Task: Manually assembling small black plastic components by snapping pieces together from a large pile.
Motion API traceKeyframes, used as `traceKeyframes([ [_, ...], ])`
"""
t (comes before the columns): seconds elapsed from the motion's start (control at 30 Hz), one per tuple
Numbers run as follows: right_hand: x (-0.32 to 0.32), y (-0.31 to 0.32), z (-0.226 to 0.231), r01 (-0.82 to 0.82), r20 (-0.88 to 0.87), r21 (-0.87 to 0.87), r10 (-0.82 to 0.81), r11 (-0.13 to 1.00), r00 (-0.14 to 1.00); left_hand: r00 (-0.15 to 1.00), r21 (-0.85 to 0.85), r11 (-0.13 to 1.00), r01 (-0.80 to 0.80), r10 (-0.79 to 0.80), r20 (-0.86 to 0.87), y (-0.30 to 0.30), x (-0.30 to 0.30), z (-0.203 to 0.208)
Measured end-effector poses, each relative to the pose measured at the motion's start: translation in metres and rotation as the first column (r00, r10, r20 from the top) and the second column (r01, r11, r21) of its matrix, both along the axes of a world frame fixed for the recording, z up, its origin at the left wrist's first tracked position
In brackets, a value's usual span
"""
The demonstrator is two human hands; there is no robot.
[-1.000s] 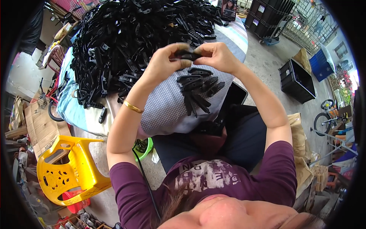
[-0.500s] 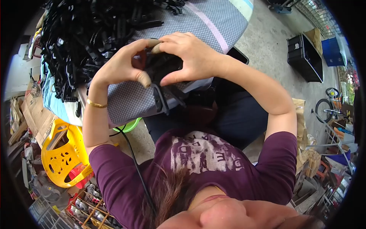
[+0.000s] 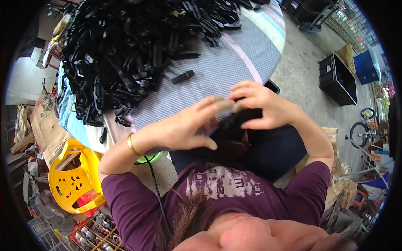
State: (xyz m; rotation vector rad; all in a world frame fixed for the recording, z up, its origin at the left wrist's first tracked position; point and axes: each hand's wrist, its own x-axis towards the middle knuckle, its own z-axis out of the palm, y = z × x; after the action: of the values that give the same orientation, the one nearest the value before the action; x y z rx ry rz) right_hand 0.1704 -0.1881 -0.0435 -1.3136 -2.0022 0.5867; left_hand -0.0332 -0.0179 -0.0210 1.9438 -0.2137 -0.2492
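Both my hands hover at the near right edge of a cloth-covered table point(image 3: 209, 77), over my lap. My left hand point(image 3: 184, 125) has its thumb well apart from its outstretched fingers, and tan covers sit on some fingertips. Close to those fingertips, my right hand point(image 3: 266, 106) curves with its thumb and fingers apart. Neither shows a held piece. Below and between them lies a dark blurred area whose contents I cannot make out. A large heap of black plastic clip-like pieces point(image 3: 125, 54) covers the table's left and far side. One loose black piece point(image 3: 183, 77) lies apart on the cloth.
A yellow plastic chair point(image 3: 73, 180) stands at the left, by flattened cardboard point(image 3: 46, 129). A black cable point(image 3: 155, 184) hangs down beside me. On the floor at the right are a black crate point(image 3: 338, 79), a blue bin point(image 3: 366, 69) and a bicycle point(image 3: 361, 129).
My hands have moved right and nearer, from over the cloth to the table's edge. Black pieces that hung below my left thumb no longer show there. The view has shifted, revealing more of the heap.
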Motion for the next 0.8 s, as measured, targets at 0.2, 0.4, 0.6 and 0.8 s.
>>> traceKeyframes([
  [0.2,0.004,-0.004,0.018,-0.196,-0.229,-0.297,0.129,0.935,0.965,0.932,0.400,0.917,0.013,-0.156,0.327,0.027,-0.041,0.012],
  [0.4,-0.015,0.056,0.017,0.017,-0.155,-0.119,-0.036,0.993,0.987,0.731,0.705,0.197,-0.682,0.207,0.650,0.075,-0.097,-0.004],
  [0.6,-0.037,0.127,-0.011,0.139,0.240,0.399,-0.250,0.906,0.938,0.766,0.728,0.257,-0.635,0.330,0.552,0.088,-0.070,-0.026],
  [0.8,-0.008,0.113,-0.013,0.239,0.338,0.332,-0.352,0.912,0.873,0.754,0.684,0.325,-0.652,0.193,0.628,0.084,0.002,-0.029],
])
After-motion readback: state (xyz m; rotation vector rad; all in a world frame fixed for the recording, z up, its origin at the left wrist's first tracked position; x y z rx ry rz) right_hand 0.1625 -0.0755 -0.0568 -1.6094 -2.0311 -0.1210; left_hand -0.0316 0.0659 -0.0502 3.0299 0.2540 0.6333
